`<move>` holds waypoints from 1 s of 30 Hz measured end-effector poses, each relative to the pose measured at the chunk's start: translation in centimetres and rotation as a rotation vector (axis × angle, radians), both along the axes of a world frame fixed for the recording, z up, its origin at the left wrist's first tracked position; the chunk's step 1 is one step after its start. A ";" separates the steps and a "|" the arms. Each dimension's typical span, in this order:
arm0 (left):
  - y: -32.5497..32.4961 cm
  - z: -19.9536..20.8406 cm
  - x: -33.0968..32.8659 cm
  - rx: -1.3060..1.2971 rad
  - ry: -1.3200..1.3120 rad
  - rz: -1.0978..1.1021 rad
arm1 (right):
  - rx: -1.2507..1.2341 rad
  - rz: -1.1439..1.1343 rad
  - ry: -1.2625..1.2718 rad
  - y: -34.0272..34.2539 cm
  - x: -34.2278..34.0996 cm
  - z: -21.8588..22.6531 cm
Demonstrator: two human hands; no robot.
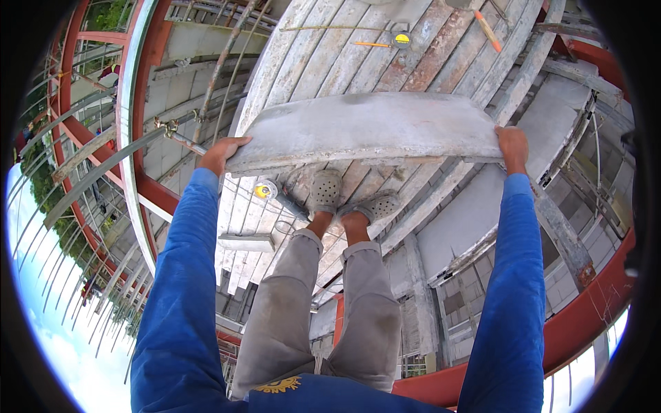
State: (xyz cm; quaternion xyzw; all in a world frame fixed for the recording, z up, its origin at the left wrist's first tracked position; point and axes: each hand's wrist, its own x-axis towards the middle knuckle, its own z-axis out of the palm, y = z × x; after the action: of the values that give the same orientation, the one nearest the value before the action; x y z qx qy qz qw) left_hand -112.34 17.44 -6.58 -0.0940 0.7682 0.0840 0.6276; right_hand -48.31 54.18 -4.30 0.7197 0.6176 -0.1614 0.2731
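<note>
A long grey concrete slab (365,127) is held flat in front of me, above a deck of worn wooden planks (441,55). My left hand (222,153) grips the slab's left end. At the slab's right end my right hand (513,146) is closed on its edge. Both arms are in blue sleeves. Below the slab my two feet in grey perforated clogs (350,196) stand on the planks.
A yellow tape measure (401,39) lies on the planks beyond the slab, and a yellow-capped tool (264,191) lies by my left foot. An orange-handled tool (489,31) rests at the far right. Red steel beams (148,186), rebar and block walls (482,227) surround the deck.
</note>
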 end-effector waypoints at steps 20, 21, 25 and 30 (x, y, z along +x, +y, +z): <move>-4.3 -1.9 2.8 -0.002 0.970 0.117 | 0.064 -0.171 0.130 2.7 -4.5 3.7; -3.3 -1.9 3.7 -0.044 0.975 -0.041 | 0.069 -0.182 0.109 2.5 -4.0 3.9; 0.5 1.3 4.4 -0.088 0.789 -1.439 | 0.073 -0.232 0.077 3.4 -2.7 2.1; 1.1 2.0 3.4 -0.120 0.752 -1.456 | 0.018 -0.261 0.101 4.8 -3.8 2.8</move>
State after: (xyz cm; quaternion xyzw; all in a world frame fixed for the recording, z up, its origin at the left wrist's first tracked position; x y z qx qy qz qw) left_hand -108.92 18.51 -4.56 0.4289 0.7990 -0.3596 0.2197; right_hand -52.11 58.97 -1.50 0.7873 0.5330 -0.2260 0.2121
